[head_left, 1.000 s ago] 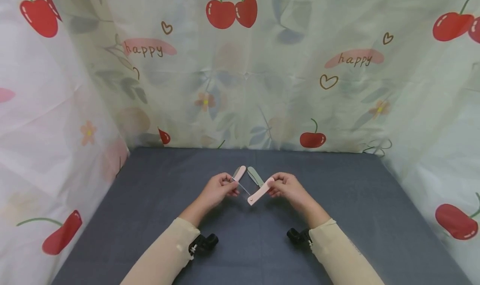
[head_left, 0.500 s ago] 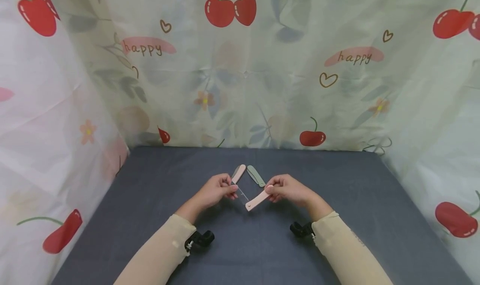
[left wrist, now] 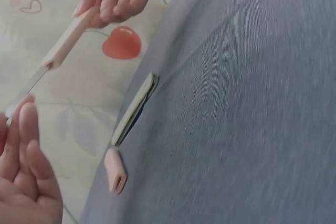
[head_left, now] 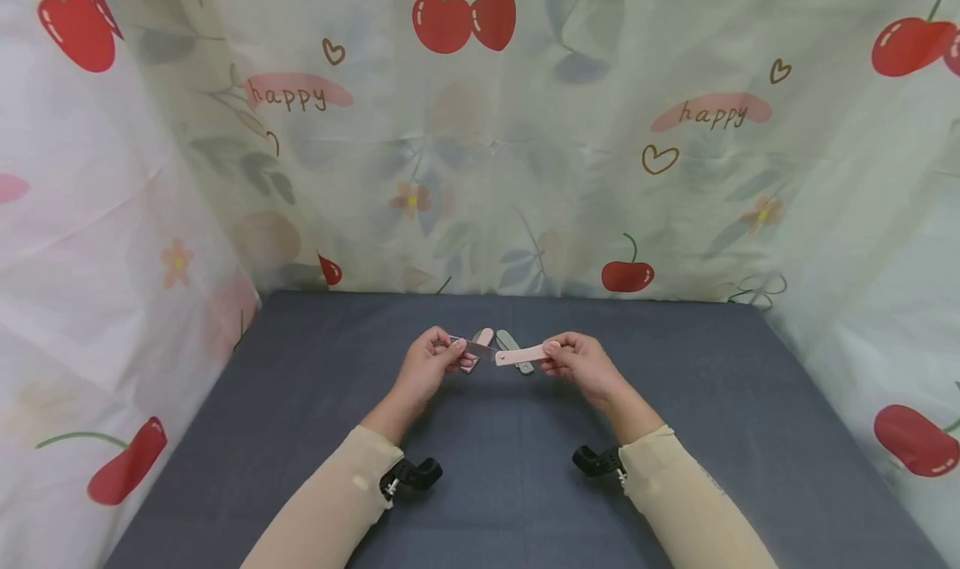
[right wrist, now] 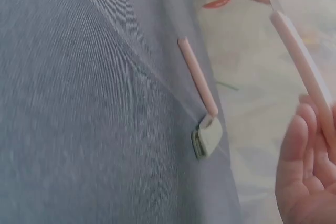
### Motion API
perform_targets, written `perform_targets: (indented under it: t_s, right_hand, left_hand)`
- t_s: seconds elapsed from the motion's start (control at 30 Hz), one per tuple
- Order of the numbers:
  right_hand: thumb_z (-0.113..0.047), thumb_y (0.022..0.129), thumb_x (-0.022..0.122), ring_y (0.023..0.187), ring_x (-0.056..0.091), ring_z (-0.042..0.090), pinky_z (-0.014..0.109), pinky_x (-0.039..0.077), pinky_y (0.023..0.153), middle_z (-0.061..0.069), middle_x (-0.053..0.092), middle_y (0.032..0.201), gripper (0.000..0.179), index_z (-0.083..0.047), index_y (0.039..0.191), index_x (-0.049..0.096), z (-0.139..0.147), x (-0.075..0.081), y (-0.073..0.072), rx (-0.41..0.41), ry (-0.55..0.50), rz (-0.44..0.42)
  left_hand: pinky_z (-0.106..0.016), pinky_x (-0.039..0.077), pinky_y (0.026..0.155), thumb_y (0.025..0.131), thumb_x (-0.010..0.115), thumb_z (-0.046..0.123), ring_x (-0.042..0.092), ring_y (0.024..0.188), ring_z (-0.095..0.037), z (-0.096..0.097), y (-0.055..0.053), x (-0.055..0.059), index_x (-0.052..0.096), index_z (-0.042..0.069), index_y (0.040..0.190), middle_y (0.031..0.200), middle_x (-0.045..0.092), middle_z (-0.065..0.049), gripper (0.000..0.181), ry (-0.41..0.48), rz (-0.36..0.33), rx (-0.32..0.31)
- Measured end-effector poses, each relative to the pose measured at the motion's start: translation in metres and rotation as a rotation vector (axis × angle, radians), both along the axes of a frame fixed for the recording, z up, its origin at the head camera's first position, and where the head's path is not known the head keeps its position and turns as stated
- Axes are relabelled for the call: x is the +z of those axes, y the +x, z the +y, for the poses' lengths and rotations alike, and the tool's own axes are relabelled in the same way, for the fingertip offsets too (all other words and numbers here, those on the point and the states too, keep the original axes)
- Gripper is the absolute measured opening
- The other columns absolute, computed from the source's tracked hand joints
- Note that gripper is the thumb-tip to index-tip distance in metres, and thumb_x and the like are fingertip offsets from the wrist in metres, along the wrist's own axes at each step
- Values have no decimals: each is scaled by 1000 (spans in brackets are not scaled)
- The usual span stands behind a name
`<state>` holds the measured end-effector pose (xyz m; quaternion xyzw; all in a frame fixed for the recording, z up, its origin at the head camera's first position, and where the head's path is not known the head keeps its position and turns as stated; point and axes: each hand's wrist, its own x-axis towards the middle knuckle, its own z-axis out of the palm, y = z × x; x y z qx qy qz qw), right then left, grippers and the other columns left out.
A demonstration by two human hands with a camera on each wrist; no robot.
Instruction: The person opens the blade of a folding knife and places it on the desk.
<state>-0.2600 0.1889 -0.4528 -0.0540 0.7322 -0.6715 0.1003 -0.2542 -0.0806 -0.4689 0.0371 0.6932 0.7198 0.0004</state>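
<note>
We see the pink-handled folding knife (head_left: 519, 356) suspended between the hands, above the dark tabletop (head_left: 517, 486): the left hand (head_left: 429, 367) pinches its swung-out blade (head_left: 482, 351), while the right hand (head_left: 585, 367) grips the handle's outer end. Beyond it, we find a second pink folding knife (left wrist: 115, 170) and a green folding knife (left wrist: 134, 109) lying near each other.

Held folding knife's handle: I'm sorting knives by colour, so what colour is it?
Pale pink; the handle shows largest in the right wrist view.
</note>
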Motion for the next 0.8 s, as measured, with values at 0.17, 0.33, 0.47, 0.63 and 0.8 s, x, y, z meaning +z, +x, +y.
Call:
perform_targets:
  t_s: [0.17, 0.33, 0.47, 0.63, 0.8]
  right_hand:
    - [-10, 102, 57, 78, 68, 14, 33, 58, 77, 5, 70, 85, 25, 12, 114, 58, -5, 1, 1, -71, -59, 14]
    - [-8, 102, 57, 75, 67, 11, 27, 57, 74, 5, 69, 83, 22, 12, 112, 56, -9, 1, 1, -121, -135, 8]
    - [-6, 102, 56, 74, 67, 10, 24, 56, 72, 6, 68, 85, 20, 12, 112, 56, -11, -1, 2, -147, -167, 11]
    - [-6, 102, 56, 75, 67, 10, 23, 56, 71, 5, 67, 85, 21, 12, 113, 56, -12, -2, 4, -155, -166, -2]
    - [-6, 102, 56, 74, 67, 10, 26, 56, 72, 4, 69, 83, 20, 11, 112, 56, -10, -3, 5, -124, -169, -26]
  left_hand:
    - [-27, 53, 64, 98, 63, 4, 71, 67, -9, 9, -1, -3, 46, 8, 84, 80, 75, -11, 22, 167, -2, 81]
    - [-28, 54, 64, 98, 63, 5, 71, 67, -9, 15, 1, -3, 46, 9, 84, 80, 75, -10, 23, 248, -5, 121]
    - [-27, 55, 65, 99, 62, 5, 71, 68, -9, 19, 3, -4, 45, 9, 85, 79, 74, -7, 22, 294, -10, 144]
    - [-24, 53, 63, 99, 63, 7, 71, 70, -9, 21, 6, -6, 46, 9, 85, 78, 74, -7, 22, 298, -29, 165]
    - [-23, 54, 62, 99, 62, 5, 71, 69, -9, 19, 7, -7, 46, 8, 85, 79, 74, -6, 21, 306, -38, 142]
